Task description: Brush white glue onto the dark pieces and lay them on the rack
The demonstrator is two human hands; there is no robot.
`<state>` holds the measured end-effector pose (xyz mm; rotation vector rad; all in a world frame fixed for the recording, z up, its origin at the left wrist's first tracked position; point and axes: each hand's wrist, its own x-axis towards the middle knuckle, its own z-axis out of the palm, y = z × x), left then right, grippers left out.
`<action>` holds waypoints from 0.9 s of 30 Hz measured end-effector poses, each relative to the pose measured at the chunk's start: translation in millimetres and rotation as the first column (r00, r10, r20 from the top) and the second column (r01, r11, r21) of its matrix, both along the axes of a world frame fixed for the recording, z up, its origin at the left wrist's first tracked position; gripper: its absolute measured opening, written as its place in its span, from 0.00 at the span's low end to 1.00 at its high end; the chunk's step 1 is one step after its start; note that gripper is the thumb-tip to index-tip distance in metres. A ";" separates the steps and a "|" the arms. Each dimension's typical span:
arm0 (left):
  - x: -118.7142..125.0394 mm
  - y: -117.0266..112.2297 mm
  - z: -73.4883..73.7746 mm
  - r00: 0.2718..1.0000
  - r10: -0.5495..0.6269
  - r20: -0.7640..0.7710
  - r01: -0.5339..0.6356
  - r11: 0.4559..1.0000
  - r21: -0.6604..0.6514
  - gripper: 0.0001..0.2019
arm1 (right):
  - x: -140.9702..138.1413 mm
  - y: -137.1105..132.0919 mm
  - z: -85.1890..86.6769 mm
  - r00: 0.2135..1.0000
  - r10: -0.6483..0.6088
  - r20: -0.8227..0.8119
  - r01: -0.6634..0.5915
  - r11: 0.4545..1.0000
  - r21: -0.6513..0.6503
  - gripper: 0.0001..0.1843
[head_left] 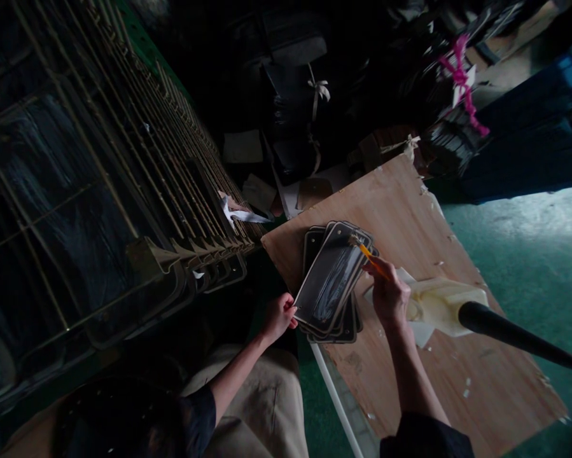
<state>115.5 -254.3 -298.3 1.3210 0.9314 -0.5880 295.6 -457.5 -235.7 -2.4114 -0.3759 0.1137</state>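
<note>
A stack of dark rectangular panels (326,277) with rounded corners and pale edges lies on the wooden board. Streaks of something wet and shiny run across the top panel. My left hand (280,317) pinches that panel's near left corner. In my right hand (389,294) is a small brush (374,259) with an orange-yellow handle, its bristles touching the panel's far right end. Just right of that hand, a pale translucent bottle (441,305) with a long black nozzle (519,337) lies on its side. White paper sticks out from under it.
The plywood board (476,381) carries small white scraps. To the left stands a wire rack (166,159) holding dark sheets. Tied dark bundles (290,108) sit beyond the board, and a blue crate (529,127) stands at far right on the green floor (519,254).
</note>
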 end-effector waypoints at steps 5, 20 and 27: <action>2.6 1.4 5.8 0.999 0.041 -0.018 -0.041 0.999 -0.025 0.05 | -55.9 7.7 1.3 0.957 0.275 -0.088 -0.283 0.954 -0.099 0.16; -2.1 6.0 3.7 0.998 0.048 0.039 -0.044 0.995 -0.093 0.08 | -77.4 12.7 15.4 0.728 0.332 -0.599 -0.190 0.938 0.289 0.16; -2.7 5.1 -0.3 0.997 0.023 0.067 -0.018 0.996 -0.086 0.07 | -2.5 17.6 -13.3 0.948 0.061 -0.313 0.035 0.956 0.291 0.14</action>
